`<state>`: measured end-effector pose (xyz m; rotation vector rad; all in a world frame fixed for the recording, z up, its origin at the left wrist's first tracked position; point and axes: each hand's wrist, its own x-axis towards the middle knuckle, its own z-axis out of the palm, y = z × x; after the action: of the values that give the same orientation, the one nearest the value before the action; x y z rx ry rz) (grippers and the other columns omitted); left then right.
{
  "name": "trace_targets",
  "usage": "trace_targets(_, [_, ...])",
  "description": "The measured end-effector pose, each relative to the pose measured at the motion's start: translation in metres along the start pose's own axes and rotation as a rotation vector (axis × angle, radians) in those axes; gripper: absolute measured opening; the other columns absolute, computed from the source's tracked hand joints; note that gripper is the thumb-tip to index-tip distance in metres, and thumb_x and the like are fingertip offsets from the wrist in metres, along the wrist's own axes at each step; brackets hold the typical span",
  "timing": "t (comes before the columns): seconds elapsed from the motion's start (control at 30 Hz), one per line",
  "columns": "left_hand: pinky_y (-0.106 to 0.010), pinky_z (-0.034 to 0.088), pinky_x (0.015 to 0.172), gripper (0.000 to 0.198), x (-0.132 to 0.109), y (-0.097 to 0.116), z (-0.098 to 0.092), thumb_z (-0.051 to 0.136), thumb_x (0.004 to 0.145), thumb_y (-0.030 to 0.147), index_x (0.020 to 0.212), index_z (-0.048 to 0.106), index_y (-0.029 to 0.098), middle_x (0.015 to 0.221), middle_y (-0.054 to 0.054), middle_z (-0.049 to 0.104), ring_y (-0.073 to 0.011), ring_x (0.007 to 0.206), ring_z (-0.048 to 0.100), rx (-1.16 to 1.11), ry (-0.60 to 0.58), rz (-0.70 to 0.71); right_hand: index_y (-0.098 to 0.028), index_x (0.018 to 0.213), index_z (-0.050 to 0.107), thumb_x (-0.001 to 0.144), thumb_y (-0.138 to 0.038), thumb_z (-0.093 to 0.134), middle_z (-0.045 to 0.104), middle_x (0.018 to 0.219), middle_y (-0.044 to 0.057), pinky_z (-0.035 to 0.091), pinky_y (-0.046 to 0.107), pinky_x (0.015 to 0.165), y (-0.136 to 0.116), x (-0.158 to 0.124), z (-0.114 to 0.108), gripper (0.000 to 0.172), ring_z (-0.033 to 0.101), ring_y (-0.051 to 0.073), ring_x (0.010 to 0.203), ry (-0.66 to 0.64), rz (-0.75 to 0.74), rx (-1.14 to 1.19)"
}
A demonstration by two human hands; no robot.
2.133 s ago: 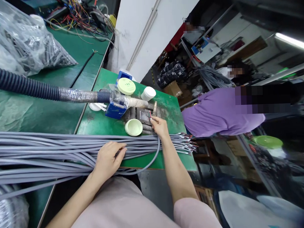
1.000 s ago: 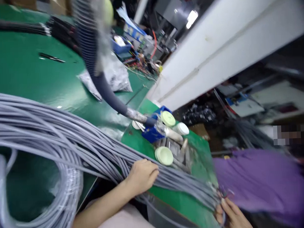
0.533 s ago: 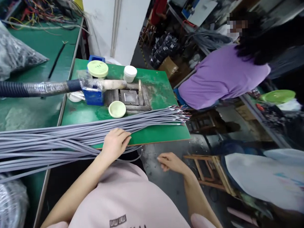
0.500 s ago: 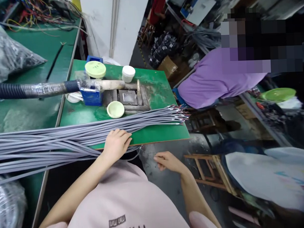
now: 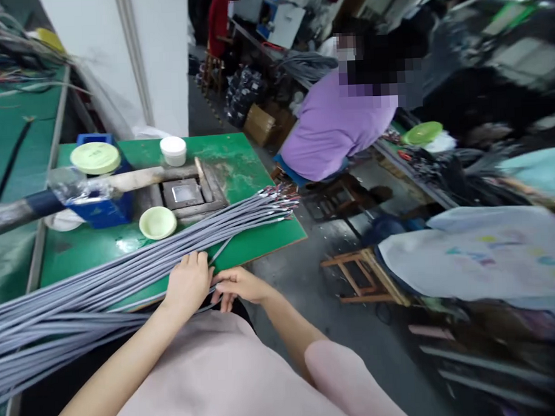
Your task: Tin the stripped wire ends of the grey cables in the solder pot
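Note:
A long bundle of grey cables (image 5: 138, 261) lies across the bench, with stripped, coloured wire ends (image 5: 279, 199) at its right end. My left hand (image 5: 189, 281) is closed over cables at the bundle's near side, by the bench's front edge. One cable slants away from the bundle toward this hand. Right beside it, my right hand (image 5: 241, 285) is pinched around a grey cable just off the edge; its fingertips are partly hidden.
Behind the bundle stand a small pale green bowl (image 5: 158, 222), a solder pot (image 5: 186, 193), a white lidded jar (image 5: 173, 151) and a blue box (image 5: 99, 208) with a hose. A co-worker in purple (image 5: 333, 121) sits beyond. A wooden stool (image 5: 362, 278) stands at right.
My right hand has come left from over the floor to the cable beside my left hand. One cable now angles out of the bundle. The view has turned right.

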<state>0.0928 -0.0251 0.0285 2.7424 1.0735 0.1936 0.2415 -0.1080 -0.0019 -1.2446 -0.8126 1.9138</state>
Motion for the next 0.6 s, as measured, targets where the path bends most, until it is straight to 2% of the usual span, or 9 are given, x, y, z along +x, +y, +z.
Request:
trace_targets(0.13, [-0.029, 0.045, 0.067, 0.013, 0.007, -0.002, -0.015, 0.048, 0.086, 0.022, 0.086, 0.060, 0.017, 0.083, -0.007, 0.067, -0.0207, 0.078, 0.062, -0.308, -0.143, 0.009, -0.015, 0.094, 0.058, 0.069, -0.046, 0.074, 0.071, 0.078, 0.004, 0.049, 0.021, 0.044, -0.002, -0.003, 0.003, 0.043, 0.066, 0.014, 0.052, 0.026, -0.064, 0.128])
trace_targets(0.23, [-0.024, 0.042, 0.061, 0.013, 0.011, -0.001, -0.031, 0.051, 0.082, 0.025, 0.080, 0.062, 0.018, 0.073, 0.000, 0.066, -0.0150, 0.067, 0.059, -0.614, -0.211, -0.041, -0.019, 0.091, 0.057, 0.072, -0.045, 0.072, 0.068, 0.083, 0.002, 0.040, 0.017, 0.036, -0.006, -0.010, 0.001, 0.035, 0.061, 0.010, 0.049, 0.212, -0.246, 0.299])
trace_targets(0.33, [-0.022, 0.043, 0.064, 0.007, 0.016, -0.006, -0.039, 0.056, 0.074, 0.017, 0.075, 0.063, 0.017, 0.074, 0.002, 0.065, -0.0127, 0.069, 0.057, -0.788, -0.216, -0.090, -0.021, 0.088, 0.056, 0.072, -0.043, 0.072, 0.066, 0.084, 0.000, 0.037, 0.016, 0.038, -0.017, -0.010, -0.009, 0.031, 0.056, 0.008, 0.054, 0.328, -0.382, 0.411])
trace_targets(0.4, [-0.022, 0.044, 0.067, 0.003, 0.018, -0.011, -0.036, 0.059, 0.070, 0.014, 0.070, 0.061, 0.016, 0.076, 0.001, 0.065, -0.0124, 0.072, 0.057, -0.887, -0.217, -0.060, -0.023, 0.088, 0.056, 0.072, -0.042, 0.072, 0.065, 0.082, -0.001, 0.038, 0.016, 0.039, -0.023, -0.007, -0.015, 0.030, 0.056, 0.009, 0.057, 0.395, -0.385, 0.441])
trace_targets(0.5, [-0.024, 0.046, 0.077, 0.011, 0.018, -0.016, -0.024, 0.068, 0.063, 0.009, 0.063, 0.058, 0.015, 0.097, -0.002, 0.067, -0.0141, 0.088, 0.059, -1.052, -0.163, 0.095, -0.023, 0.084, 0.057, 0.073, -0.045, 0.070, 0.064, 0.079, -0.001, 0.041, 0.019, 0.041, -0.026, -0.003, -0.021, 0.028, 0.053, 0.009, 0.055, 0.472, -0.348, 0.447])
trace_targets(0.57, [-0.025, 0.046, 0.078, 0.010, 0.019, -0.017, -0.015, 0.070, 0.066, 0.014, 0.064, 0.060, 0.015, 0.102, -0.003, 0.068, -0.0143, 0.090, 0.060, -1.191, -0.173, 0.068, -0.023, 0.083, 0.059, 0.076, -0.048, 0.067, 0.061, 0.072, -0.001, 0.041, 0.020, 0.041, -0.026, -0.002, -0.023, 0.028, 0.048, 0.008, 0.050, 0.497, -0.348, 0.427])
trace_targets(0.6, [-0.025, 0.047, 0.076, 0.008, 0.020, -0.017, -0.012, 0.070, 0.068, 0.018, 0.070, 0.063, 0.014, 0.102, -0.004, 0.069, -0.0140, 0.089, 0.061, -1.286, -0.195, 0.009, -0.022, 0.083, 0.059, 0.077, -0.049, 0.065, 0.058, 0.068, -0.002, 0.041, 0.020, 0.040, -0.026, -0.001, -0.024, 0.028, 0.044, 0.007, 0.047, 0.504, -0.362, 0.421])
